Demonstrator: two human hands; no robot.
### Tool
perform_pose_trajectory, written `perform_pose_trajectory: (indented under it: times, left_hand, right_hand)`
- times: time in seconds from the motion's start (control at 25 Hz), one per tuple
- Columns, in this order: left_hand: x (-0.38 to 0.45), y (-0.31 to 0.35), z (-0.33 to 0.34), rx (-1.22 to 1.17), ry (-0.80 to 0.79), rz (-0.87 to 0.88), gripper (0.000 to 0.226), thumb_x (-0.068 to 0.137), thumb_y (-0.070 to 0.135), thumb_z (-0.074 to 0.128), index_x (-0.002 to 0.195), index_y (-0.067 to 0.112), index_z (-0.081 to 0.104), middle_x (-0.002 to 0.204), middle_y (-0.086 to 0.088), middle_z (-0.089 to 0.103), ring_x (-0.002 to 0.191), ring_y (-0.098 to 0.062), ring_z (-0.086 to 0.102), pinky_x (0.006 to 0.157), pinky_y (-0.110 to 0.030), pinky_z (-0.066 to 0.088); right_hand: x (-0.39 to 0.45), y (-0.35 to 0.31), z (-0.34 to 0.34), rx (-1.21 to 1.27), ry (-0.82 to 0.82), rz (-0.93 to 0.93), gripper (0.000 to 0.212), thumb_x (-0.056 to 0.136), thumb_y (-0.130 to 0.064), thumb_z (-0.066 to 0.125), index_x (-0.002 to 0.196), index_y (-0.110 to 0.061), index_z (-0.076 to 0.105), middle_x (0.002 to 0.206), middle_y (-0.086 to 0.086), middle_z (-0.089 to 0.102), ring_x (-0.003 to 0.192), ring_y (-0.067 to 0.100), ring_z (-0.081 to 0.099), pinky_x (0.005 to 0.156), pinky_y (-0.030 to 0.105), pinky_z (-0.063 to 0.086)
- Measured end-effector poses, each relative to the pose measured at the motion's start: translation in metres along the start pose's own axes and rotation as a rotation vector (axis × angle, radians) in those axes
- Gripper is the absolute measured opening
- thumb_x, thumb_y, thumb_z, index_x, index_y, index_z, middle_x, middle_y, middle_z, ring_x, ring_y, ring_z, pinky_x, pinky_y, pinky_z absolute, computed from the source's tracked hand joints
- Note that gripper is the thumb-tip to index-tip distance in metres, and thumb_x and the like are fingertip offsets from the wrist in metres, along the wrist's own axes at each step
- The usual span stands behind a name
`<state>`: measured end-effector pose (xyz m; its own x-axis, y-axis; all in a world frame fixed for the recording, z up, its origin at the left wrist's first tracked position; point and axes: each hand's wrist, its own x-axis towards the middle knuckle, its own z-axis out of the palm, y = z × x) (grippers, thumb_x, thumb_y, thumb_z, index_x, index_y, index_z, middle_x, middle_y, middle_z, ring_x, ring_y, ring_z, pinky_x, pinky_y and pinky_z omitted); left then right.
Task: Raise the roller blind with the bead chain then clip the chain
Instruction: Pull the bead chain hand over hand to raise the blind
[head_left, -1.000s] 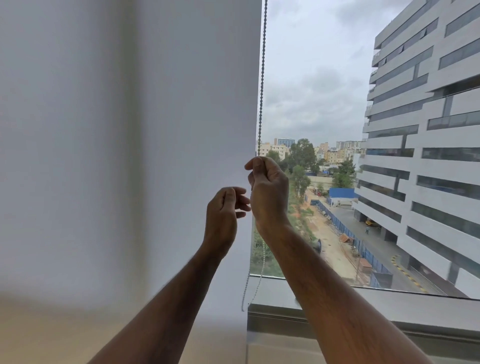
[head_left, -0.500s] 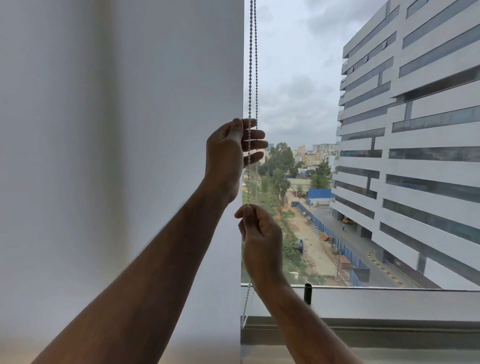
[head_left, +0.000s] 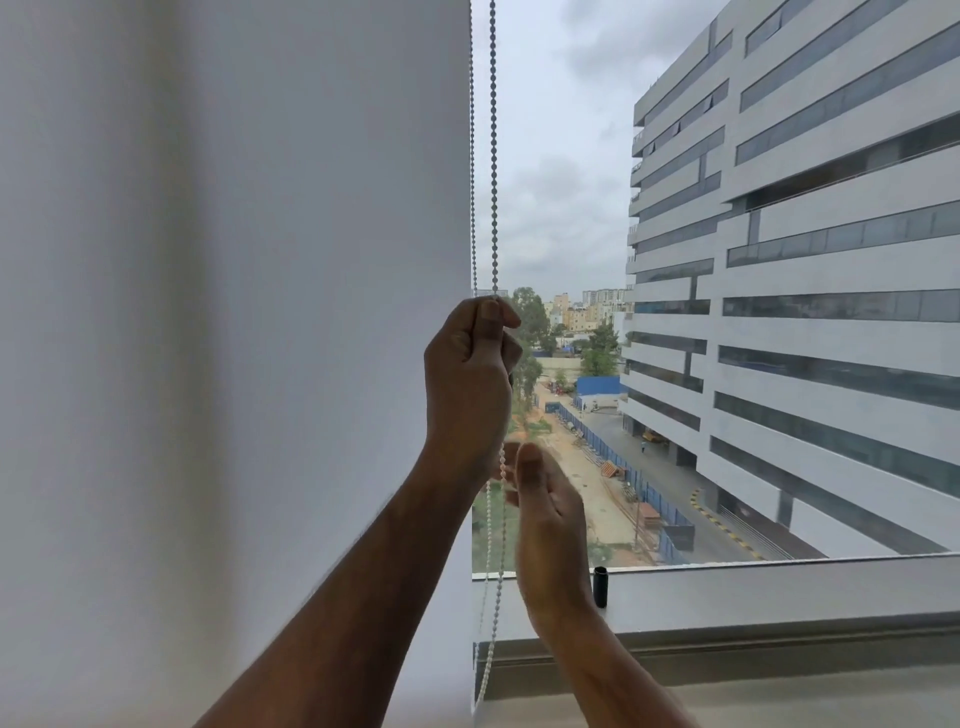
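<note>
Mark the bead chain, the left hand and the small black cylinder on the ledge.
bead chain (head_left: 493, 156), head view, right strand above the fist
left hand (head_left: 465, 374), head view, back of the fist
black cylinder (head_left: 601, 586), head view, mid-body

- left hand (head_left: 470, 374) raised at 12 o'clock, fist clenched, thumb on top, bare forearm running down to 7 o'clock
- right hand (head_left: 545, 519) just below at 5 o'clock, motion-blurred, fingers loosely parted, palm facing left, grip unclear

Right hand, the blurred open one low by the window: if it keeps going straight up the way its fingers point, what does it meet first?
Probably the white bead chain hanging just below the left hand, which is closed around it. The right hand is blurred and depth is unclear, so it may pass alongside.
</note>
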<state>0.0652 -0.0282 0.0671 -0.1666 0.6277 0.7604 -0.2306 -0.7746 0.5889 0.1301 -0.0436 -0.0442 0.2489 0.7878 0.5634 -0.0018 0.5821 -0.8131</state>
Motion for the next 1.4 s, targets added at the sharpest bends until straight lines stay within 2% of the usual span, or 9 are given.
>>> perform_pose_trajectory:
  times: [0.16,0.4,0.56,0.76,0.88,1.0,1.16,1.28,1.4]
  left_hand:
    - [-0.019,-0.016,-0.012,0.139,0.016,0.011,0.034,0.112,0.017,0.043,0.087,0.019,0.066,0.054,0.014,0.051,0.045,-0.003,0.045,0.048,-0.018,0.036]
    - [-0.044,-0.035,-0.022,0.214,0.034,-0.027,0.042,0.112,0.023,0.043,0.074,0.032,0.059,0.054,0.014,0.051,0.046,-0.005,0.046,0.048,-0.014,0.036]
    - [-0.061,-0.047,-0.030,0.194,0.018,-0.043,0.036,0.111,0.021,0.044,0.083,0.025,0.065,0.056,0.012,0.051,0.047,-0.005,0.046,0.048,-0.011,0.036]
    - [-0.065,-0.064,-0.044,0.159,-0.050,-0.111,0.038,0.112,0.020,0.042,0.083,0.026,0.065,0.057,0.008,0.050,0.047,-0.004,0.040,0.044,-0.019,0.035]
    - [-0.066,-0.075,-0.055,0.136,-0.130,-0.248,0.041,0.113,0.024,0.038,0.085,0.028,0.069,0.068,0.001,0.067,0.054,-0.011,0.059,0.049,-0.021,0.050]
    - [-0.050,-0.074,-0.063,0.064,-0.077,-0.331,0.040,0.114,0.025,0.033,0.104,0.022,0.071,0.096,0.002,0.080,0.088,-0.014,0.077,0.070,-0.024,0.061]
    - [-0.004,-0.046,-0.053,0.004,-0.031,-0.217,0.040,0.113,0.023,0.035,0.106,0.024,0.074,0.107,-0.007,0.079,0.100,-0.020,0.076,0.077,-0.032,0.062]
    - [0.035,-0.018,-0.038,-0.027,-0.025,-0.169,0.038,0.113,0.024,0.036,0.109,0.017,0.074,0.108,-0.014,0.077,0.096,-0.024,0.076,0.079,-0.036,0.061]
    - [0.064,0.007,-0.021,-0.071,-0.080,-0.157,0.038,0.114,0.024,0.034,0.120,0.008,0.068,0.105,-0.011,0.077,0.091,-0.021,0.078,0.075,-0.033,0.063]
  right_hand:
    - [0.037,-0.051,0.009,0.103,0.101,-0.142,0.028,0.108,-0.038,0.043,0.111,-0.031,0.070,0.104,-0.013,0.077,0.101,0.001,0.072,0.088,0.025,0.055]
    - [0.088,-0.127,0.038,0.213,-0.055,-0.143,0.023,0.108,-0.019,0.046,0.116,-0.014,0.067,0.098,-0.001,0.077,0.096,0.016,0.077,0.080,0.028,0.059]
    - [0.102,-0.146,0.056,0.291,-0.090,-0.091,0.024,0.107,-0.013,0.048,0.114,-0.005,0.069,0.082,0.005,0.073,0.063,0.011,0.070,0.059,0.025,0.058]
    - [0.106,-0.129,0.062,0.206,-0.003,-0.122,0.031,0.108,-0.018,0.048,0.093,-0.009,0.074,0.060,-0.005,0.045,0.050,0.006,0.037,0.047,0.021,0.032]
    - [0.095,-0.104,0.057,0.187,-0.004,-0.142,0.030,0.107,-0.018,0.049,0.090,-0.010,0.073,0.061,-0.005,0.043,0.053,0.007,0.036,0.051,0.022,0.031]
    - [0.082,-0.081,0.050,0.175,-0.007,-0.137,0.030,0.107,-0.017,0.051,0.085,-0.014,0.072,0.059,-0.004,0.044,0.048,0.004,0.036,0.047,0.018,0.032]
    - [0.064,-0.052,0.044,0.186,-0.037,-0.121,0.030,0.107,-0.020,0.050,0.087,-0.010,0.071,0.072,0.025,0.057,0.064,0.020,0.056,0.057,0.032,0.050]
    - [0.053,-0.034,0.040,0.182,-0.031,-0.135,0.032,0.107,-0.020,0.050,0.087,-0.017,0.074,0.063,0.003,0.056,0.053,0.003,0.044,0.048,0.017,0.036]
    - [0.044,-0.021,0.038,0.142,-0.013,-0.122,0.035,0.107,-0.019,0.050,0.081,-0.022,0.073,0.060,0.002,0.046,0.054,0.010,0.039,0.049,0.015,0.033]
